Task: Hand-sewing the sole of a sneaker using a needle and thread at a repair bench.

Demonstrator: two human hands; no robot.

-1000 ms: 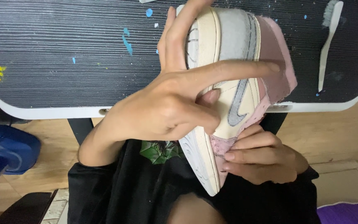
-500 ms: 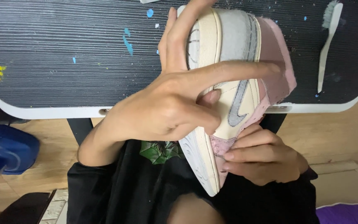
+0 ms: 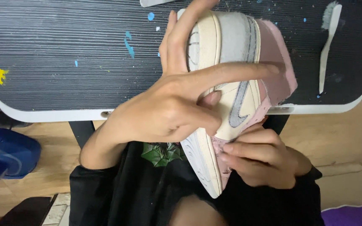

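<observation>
In the head view, a cream, grey and pink sneaker is held up on its side in front of the person's chest, toe end pointing away over the near edge of the dark ribbed surface, sole edge turned to the left. The left hand is wrapped around the sneaker from the sole side: its fingers run up along the cream midsole, the index finger stretches flat across the side panel toward the pink collar, and the thumb presses near the grey curved stripe. The right hand is closed on the lower, heel end of the sneaker, fingers curled over the pink edge. The surface carries blue and yellow paint flecks, and a white brush lies on it well to the right of the sneaker. A blue plastic object sits on the wooden floor at the lower left, and a purple item shows at the lower right corner.
</observation>
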